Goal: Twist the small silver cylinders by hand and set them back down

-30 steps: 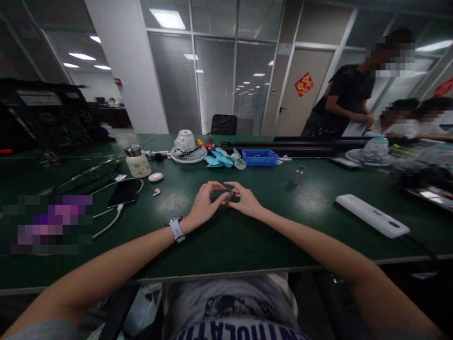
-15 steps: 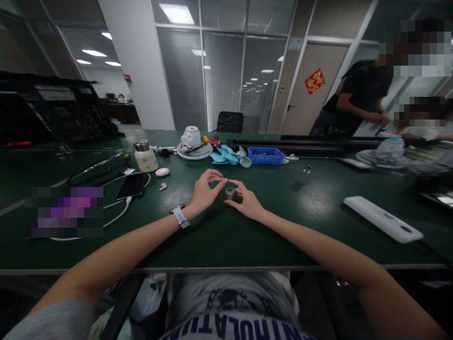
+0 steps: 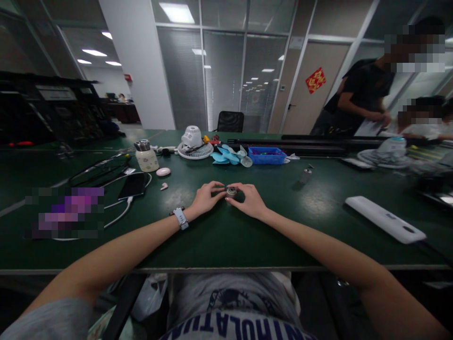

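Observation:
A small round metal part (image 3: 231,192) stands on the green table (image 3: 198,245), between my two hands. My right hand (image 3: 247,199) curls round its right side, with thumb and fingers on it. From the left, my left hand (image 3: 208,197) reaches the same part; its thumb and fingertips are at the part's left edge, the fingers bent with a gap between them and the thumb. A watch with a pale strap (image 3: 181,218) is on my left wrist.
Behind lie a white fan (image 3: 191,138), blue fan blades (image 3: 226,155) and a blue basket (image 3: 267,159). A bottle (image 3: 146,158), phone (image 3: 132,186) and earbud (image 3: 164,186) are left. Right are a small metal object (image 3: 306,175) and a white power strip (image 3: 385,219). A person (image 3: 364,94) stands beyond.
My left hand has come down from above to the left edge of the metal part. The fingers of my right hand have lowered round it.

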The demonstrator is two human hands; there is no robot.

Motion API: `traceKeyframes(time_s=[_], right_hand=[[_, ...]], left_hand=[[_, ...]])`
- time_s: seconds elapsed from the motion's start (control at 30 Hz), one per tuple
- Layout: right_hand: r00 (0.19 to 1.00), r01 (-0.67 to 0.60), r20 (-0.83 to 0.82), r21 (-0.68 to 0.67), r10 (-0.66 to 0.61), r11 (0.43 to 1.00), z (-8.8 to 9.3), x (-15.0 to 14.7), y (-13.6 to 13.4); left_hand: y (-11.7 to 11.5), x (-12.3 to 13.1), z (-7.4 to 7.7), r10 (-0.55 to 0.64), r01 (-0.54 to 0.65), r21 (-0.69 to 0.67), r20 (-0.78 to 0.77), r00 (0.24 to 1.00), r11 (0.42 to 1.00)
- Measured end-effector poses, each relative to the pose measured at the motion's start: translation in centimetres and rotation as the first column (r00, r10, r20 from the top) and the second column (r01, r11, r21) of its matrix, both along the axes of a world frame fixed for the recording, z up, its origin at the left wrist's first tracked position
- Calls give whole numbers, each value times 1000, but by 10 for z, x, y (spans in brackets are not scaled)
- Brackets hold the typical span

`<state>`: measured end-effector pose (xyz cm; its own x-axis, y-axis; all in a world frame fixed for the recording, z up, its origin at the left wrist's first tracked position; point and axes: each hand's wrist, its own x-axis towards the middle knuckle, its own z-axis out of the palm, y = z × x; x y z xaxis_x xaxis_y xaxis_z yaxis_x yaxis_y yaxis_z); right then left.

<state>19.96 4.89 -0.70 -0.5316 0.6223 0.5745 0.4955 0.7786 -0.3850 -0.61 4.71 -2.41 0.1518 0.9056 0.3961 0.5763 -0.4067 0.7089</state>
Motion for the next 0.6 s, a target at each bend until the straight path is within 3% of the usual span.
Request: traceKeyframes(time_s=[0.17, 0.27, 0.37, 0.47, 0.6], right_hand=[[999, 3, 49, -51, -1, 999, 12, 34, 19], [996, 39, 86, -172, -25, 984, 23, 78, 44], [976, 173, 175, -242, -132, 955, 34, 131, 70], [912, 382, 268, -289, -309, 878, 43, 184, 89], [775, 624, 353, -296, -524, 723, 44, 249, 100]], left_hand=[[1, 0, 0, 100, -100, -17, 51, 994, 995], [0, 1, 2, 120, -119, -31, 52, 991, 992], [-1, 2, 2, 123, -122, -20, 46, 991, 992], [-1, 2, 2, 124, -123, -21, 46, 991, 992], [1, 0, 0, 114, -113, -17, 47, 992, 993]])
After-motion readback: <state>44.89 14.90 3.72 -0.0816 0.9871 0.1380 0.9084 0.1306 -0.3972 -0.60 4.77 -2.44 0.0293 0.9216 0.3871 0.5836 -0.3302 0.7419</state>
